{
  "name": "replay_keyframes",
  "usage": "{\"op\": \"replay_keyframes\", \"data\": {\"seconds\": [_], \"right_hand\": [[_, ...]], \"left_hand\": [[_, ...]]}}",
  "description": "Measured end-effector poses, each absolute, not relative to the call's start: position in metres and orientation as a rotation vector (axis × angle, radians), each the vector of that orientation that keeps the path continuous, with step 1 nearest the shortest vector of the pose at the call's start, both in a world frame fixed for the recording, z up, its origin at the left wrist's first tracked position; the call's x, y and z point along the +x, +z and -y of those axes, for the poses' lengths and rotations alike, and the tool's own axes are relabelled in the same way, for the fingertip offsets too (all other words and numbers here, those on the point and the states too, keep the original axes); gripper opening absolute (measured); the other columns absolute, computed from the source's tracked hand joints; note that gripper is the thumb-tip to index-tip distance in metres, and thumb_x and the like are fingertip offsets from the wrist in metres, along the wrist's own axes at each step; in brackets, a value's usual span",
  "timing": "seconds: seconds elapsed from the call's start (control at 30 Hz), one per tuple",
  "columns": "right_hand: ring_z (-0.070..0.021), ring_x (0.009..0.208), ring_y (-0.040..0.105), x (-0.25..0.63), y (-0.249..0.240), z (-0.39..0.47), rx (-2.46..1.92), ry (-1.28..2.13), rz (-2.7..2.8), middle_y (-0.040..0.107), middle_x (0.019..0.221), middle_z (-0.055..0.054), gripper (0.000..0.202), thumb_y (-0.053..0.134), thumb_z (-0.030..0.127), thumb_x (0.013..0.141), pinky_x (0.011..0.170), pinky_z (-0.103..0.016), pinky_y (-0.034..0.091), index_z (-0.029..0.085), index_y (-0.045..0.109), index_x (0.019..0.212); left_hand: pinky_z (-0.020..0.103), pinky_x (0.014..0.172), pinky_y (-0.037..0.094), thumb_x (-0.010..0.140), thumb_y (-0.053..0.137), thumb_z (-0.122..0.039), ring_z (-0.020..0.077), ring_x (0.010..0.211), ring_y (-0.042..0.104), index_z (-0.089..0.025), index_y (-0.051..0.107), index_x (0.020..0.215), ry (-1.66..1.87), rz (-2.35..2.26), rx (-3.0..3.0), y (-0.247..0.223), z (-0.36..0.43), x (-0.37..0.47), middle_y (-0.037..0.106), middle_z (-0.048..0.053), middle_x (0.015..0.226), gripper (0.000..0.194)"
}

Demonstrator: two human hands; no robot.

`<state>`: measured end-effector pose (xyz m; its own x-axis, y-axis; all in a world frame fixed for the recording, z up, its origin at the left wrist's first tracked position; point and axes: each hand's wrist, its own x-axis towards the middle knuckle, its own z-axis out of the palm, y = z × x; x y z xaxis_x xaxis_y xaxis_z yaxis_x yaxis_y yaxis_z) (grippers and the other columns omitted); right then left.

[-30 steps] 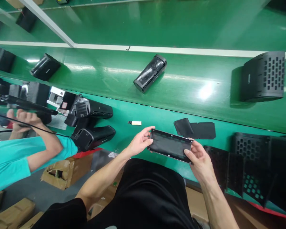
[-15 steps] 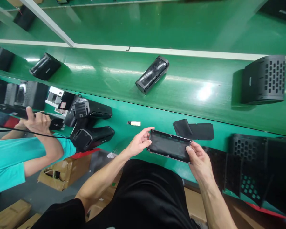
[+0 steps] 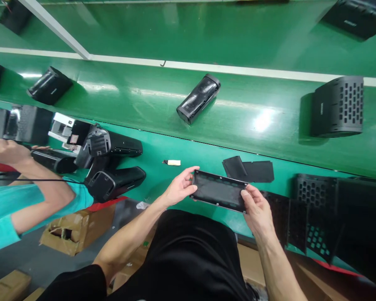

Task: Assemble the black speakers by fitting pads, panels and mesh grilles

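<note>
A black rectangular panel (image 3: 219, 191) with a raised rim and small tabs is held level above the near edge of the green bench. My left hand (image 3: 181, 187) grips its left end, thumb on top. At the right end my right hand (image 3: 257, 205) pinches the rim with its thumb over the corner. Behind the panel lie thin black sheets (image 3: 258, 171), partly overlapping. A small tool with a pale handle (image 3: 174, 162) rests to the left of them.
Black housings (image 3: 125, 144) cluster at left beside a co-worker's arm (image 3: 44, 188). Perforated black panels (image 3: 313, 190) stand at right. On the green line beyond are a black unit (image 3: 199, 99) and a large perforated housing (image 3: 337, 106). A cardboard box (image 3: 94, 223) sits below left.
The view has shifted slightly, moving most things left. The co-worker's hand has moved left, exposing a black housing. Both my hands keep their hold on the panel.
</note>
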<state>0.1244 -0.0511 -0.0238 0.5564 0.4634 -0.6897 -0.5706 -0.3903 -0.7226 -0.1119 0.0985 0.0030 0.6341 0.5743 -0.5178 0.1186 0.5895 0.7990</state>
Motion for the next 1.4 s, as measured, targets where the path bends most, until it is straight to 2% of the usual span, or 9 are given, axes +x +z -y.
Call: {"op": "replay_keyframes", "data": {"seconds": [0.17, 0.37, 0.73, 0.9, 1.07, 1.3, 1.4], "right_hand": [[-0.0174, 0.077, 0.069, 0.126, -0.024, 0.052, -1.628, 1.126, -0.114, 0.077, 0.093, 0.000, 0.054, 0.098, 0.053, 0.061, 0.075, -0.031, 0.056, 0.025, 0.074, 0.101], [-0.0194, 0.079, 0.070, 0.129, -0.024, 0.054, -1.630, 1.141, -0.075, 0.077, 0.094, 0.000, 0.050, 0.096, 0.051, 0.065, 0.077, -0.034, 0.057, 0.026, 0.073, 0.102], [-0.0193, 0.074, 0.070, 0.131, -0.024, 0.052, -1.630, 1.129, -0.122, 0.077, 0.090, 0.000, 0.053, 0.098, 0.051, 0.062, 0.074, -0.034, 0.059, 0.026, 0.073, 0.101], [-0.0208, 0.076, 0.072, 0.132, -0.017, 0.049, -1.611, 1.172, -0.107, 0.078, 0.090, 0.000, 0.051, 0.097, 0.052, 0.065, 0.074, -0.036, 0.060, 0.027, 0.073, 0.102], [-0.0194, 0.062, 0.068, 0.133, -0.012, 0.045, -1.639, 1.161, -0.165, 0.075, 0.077, 0.000, 0.054, 0.096, 0.059, 0.064, 0.069, -0.038, 0.061, 0.026, 0.074, 0.101], [-0.0235, 0.071, 0.074, 0.133, -0.014, 0.043, -1.633, 1.190, -0.093, 0.077, 0.080, 0.000, 0.050, 0.092, 0.061, 0.068, 0.071, -0.039, 0.063, 0.028, 0.073, 0.100], [-0.0221, 0.067, 0.073, 0.134, -0.011, 0.041, -1.641, 1.177, -0.126, 0.077, 0.080, 0.000, 0.051, 0.095, 0.059, 0.065, 0.069, -0.038, 0.063, 0.027, 0.074, 0.098]], "left_hand": [[0.024, 0.077, 0.049, 0.088, 0.074, -0.031, 0.0125, 0.084, 0.056, -0.022, 0.051, 0.153, 0.306, -0.899, 0.980, 0.003, -0.098, -0.111, 0.059, 0.003, 0.103, 0.069], [0.025, 0.081, 0.049, 0.089, 0.075, -0.033, 0.0138, 0.086, 0.058, -0.020, 0.051, 0.152, 0.316, -0.905, 0.978, 0.002, -0.097, -0.109, 0.059, 0.003, 0.102, 0.069], [0.024, 0.077, 0.048, 0.087, 0.075, -0.030, 0.0114, 0.082, 0.059, -0.021, 0.052, 0.150, 0.348, -0.879, 0.951, 0.000, -0.095, -0.106, 0.063, 0.005, 0.107, 0.068], [0.024, 0.077, 0.049, 0.086, 0.075, -0.030, 0.0131, 0.084, 0.060, -0.020, 0.052, 0.149, 0.356, -0.872, 0.912, -0.001, -0.095, -0.104, 0.064, 0.005, 0.108, 0.068], [0.025, 0.071, 0.050, 0.087, 0.072, -0.033, 0.0124, 0.076, 0.058, -0.021, 0.056, 0.145, 0.348, -0.907, 0.892, -0.005, -0.096, -0.104, 0.066, 0.005, 0.106, 0.061], [0.023, 0.069, 0.052, 0.087, 0.073, -0.029, 0.0103, 0.072, 0.058, -0.022, 0.058, 0.141, 0.361, -0.921, 0.846, -0.007, -0.094, -0.102, 0.066, 0.004, 0.105, 0.057], [0.023, 0.066, 0.054, 0.087, 0.077, -0.036, 0.0122, 0.076, 0.062, -0.023, 0.059, 0.139, 0.370, -0.906, 0.754, -0.005, -0.093, -0.103, 0.065, 0.003, 0.105, 0.057]]}}
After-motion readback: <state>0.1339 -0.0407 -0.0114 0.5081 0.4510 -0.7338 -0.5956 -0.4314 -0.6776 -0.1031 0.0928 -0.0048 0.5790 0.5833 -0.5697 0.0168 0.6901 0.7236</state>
